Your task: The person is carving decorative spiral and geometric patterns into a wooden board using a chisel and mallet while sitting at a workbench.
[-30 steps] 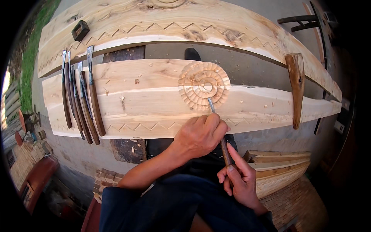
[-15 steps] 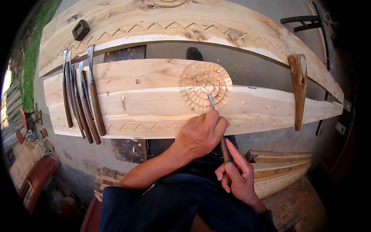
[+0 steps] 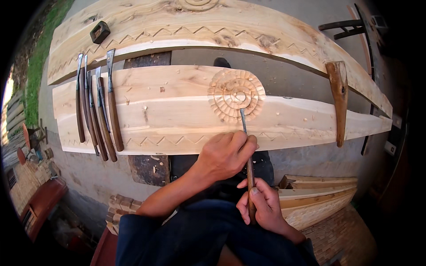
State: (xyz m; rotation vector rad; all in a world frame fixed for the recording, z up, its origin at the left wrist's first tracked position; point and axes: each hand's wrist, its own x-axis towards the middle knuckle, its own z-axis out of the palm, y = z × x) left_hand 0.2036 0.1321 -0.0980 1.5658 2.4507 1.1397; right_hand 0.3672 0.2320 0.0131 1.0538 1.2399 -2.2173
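A long pale board (image 3: 168,111) lies across my front, bearing a carved round rosette (image 3: 224,95) and a zigzag groove. A chisel (image 3: 250,170) has its metal tip on the rosette's inner rings. My left hand (image 3: 226,155) is closed round its upper shaft at the board's near edge. My right hand (image 3: 262,206) is closed round the lower end of its wooden handle. Several more chisels (image 3: 112,119) lie side by side on the board's left part. A club-like wooden mallet (image 3: 341,102) lies across the board's right part.
A second zigzag-carved board (image 3: 177,37) lies beyond, with a black hollow block (image 3: 100,32) on it. A dark bench (image 3: 148,168) shows beneath the near board. Pale carved timbers (image 3: 317,195) are at lower right, stacked wood pieces (image 3: 117,210) at lower left, a dark metal frame (image 3: 348,29) at upper right.
The chisel has swung more upright in the picture, its handle end moving left with my right hand. My left hand has moved slightly left. The boards appear slightly higher in the view.
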